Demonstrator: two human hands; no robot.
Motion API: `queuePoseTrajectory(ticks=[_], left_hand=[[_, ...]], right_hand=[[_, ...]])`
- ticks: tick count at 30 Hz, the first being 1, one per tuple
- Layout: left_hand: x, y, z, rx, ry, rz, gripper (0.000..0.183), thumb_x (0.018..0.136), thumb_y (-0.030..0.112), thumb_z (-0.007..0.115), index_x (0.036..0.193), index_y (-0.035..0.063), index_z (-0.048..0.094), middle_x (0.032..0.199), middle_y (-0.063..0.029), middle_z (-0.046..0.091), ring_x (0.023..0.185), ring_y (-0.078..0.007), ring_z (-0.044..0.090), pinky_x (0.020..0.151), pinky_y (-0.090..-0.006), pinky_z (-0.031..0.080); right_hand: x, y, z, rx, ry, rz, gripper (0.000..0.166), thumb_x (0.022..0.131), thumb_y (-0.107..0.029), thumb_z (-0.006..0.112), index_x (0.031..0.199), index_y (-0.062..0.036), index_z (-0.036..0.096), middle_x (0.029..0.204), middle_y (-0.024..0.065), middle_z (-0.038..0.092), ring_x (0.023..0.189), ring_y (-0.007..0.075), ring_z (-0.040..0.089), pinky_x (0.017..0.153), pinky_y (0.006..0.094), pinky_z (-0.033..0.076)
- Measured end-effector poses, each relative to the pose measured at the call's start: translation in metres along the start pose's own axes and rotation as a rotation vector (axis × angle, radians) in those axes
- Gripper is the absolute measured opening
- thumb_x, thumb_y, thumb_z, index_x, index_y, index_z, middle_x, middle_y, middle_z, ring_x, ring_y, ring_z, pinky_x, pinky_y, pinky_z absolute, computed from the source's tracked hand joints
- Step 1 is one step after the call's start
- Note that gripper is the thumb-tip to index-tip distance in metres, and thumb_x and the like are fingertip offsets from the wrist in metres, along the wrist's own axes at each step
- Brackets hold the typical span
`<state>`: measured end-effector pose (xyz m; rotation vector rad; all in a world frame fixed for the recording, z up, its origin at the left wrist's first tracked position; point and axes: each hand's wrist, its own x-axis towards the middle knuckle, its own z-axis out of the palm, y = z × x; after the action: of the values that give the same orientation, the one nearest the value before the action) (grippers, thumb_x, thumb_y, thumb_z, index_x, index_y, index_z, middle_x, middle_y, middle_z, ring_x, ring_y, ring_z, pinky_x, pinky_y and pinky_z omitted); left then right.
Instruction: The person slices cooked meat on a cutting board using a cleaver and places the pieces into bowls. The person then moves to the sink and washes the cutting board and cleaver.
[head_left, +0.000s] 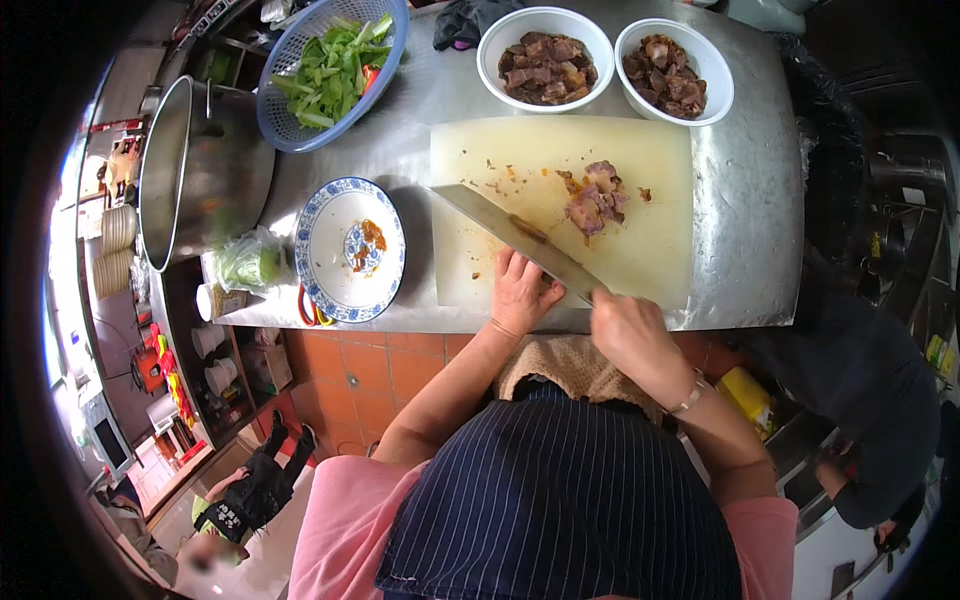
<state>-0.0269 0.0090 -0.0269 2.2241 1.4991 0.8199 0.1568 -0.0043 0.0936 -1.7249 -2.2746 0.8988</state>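
Note:
My right hand (637, 335) grips the handle of a cleaver (510, 232), its broad blade slanting up and left across the pale plastic cutting board (652, 277). At the board's front edge, my left hand (523, 291) has its fingertips against the near side of the blade. A dark piece of meat (547, 280) shows between its thumb and fingers, mostly hidden by the hand and the blade. Cut chunks of cooked meat (596, 202) lie beyond the cleaver, with small scraps scattered around them.
Two white tubs of meat chunks (546, 105) (716, 90) stand behind the board. Left are a blue-patterned bowl (315, 247) with scraps, scissors (306, 306), a blue colander (274, 127) of greens and a large steel pot (232, 157). People (862, 390) (259, 487) are on both sides.

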Motion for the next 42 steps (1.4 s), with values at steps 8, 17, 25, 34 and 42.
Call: queuePoseTrajectory(ticks=[8, 17, 25, 34, 42], left_hand=[[0.002, 0.001, -0.001, -0.015, 0.094, 0.024, 0.041, 0.071, 0.018, 0.072, 0.107, 0.0063, 0.058, 0.112, -0.0128, 0.053, 0.110, -0.0359, 0.045, 0.097, -0.0464, 0.037], [0.003, 0.007, -0.005, -0.084, 0.122, 0.010, 0.038, 0.069, 0.011, 0.069, 0.105, 0.0087, 0.058, 0.111, -0.0127, 0.053, 0.108, -0.0344, 0.047, 0.096, -0.0444, 0.038], [0.018, 0.012, -0.024, 0.021, -0.076, 0.030, 0.051, 0.073, 0.019, 0.065, 0.122, 0.0102, 0.054, 0.125, -0.0128, 0.050, 0.108, -0.0349, 0.045, 0.097, -0.0450, 0.038], [0.004, 0.002, -0.021, -0.165, 0.070, 0.043, 0.049, 0.069, 0.010, 0.075, 0.114, 0.0082, 0.056, 0.121, -0.0125, 0.049, 0.111, -0.0343, 0.045, 0.094, -0.0426, 0.039], [-0.001, -0.003, -0.019, -0.051, 0.037, 0.098, 0.043, 0.068, 0.014, 0.073, 0.109, 0.0094, 0.060, 0.117, -0.0119, 0.053, 0.113, -0.0357, 0.045, 0.095, -0.0446, 0.039]], right_hand=[[0.006, 0.007, -0.014, 0.127, -0.012, 0.070, 0.016, 0.083, -0.004, 0.051, 0.072, 0.0048, 0.059, 0.063, 0.0269, 0.060, 0.061, 0.0406, 0.064, 0.057, 0.0458, 0.052], [-0.026, 0.021, -0.033, 0.215, 0.076, 0.286, 0.024, 0.087, -0.014, 0.057, 0.074, 0.0061, 0.056, 0.067, 0.0274, 0.057, 0.065, 0.0448, 0.059, 0.059, 0.0481, 0.048], [-0.043, 0.005, -0.026, 0.122, 0.071, 0.219, 0.018, 0.087, -0.014, 0.058, 0.078, 0.0020, 0.059, 0.069, 0.0248, 0.059, 0.064, 0.0439, 0.059, 0.058, 0.0489, 0.048], [-0.046, -0.003, -0.024, 0.157, 0.249, 0.204, 0.016, 0.087, -0.015, 0.059, 0.083, 0.0006, 0.060, 0.067, 0.0222, 0.061, 0.063, 0.0417, 0.061, 0.056, 0.0481, 0.049], [-0.074, -0.014, -0.024, 0.037, 0.117, 0.132, 0.015, 0.082, -0.010, 0.058, 0.090, 0.0019, 0.060, 0.070, 0.0201, 0.063, 0.063, 0.0376, 0.063, 0.057, 0.0463, 0.050]])
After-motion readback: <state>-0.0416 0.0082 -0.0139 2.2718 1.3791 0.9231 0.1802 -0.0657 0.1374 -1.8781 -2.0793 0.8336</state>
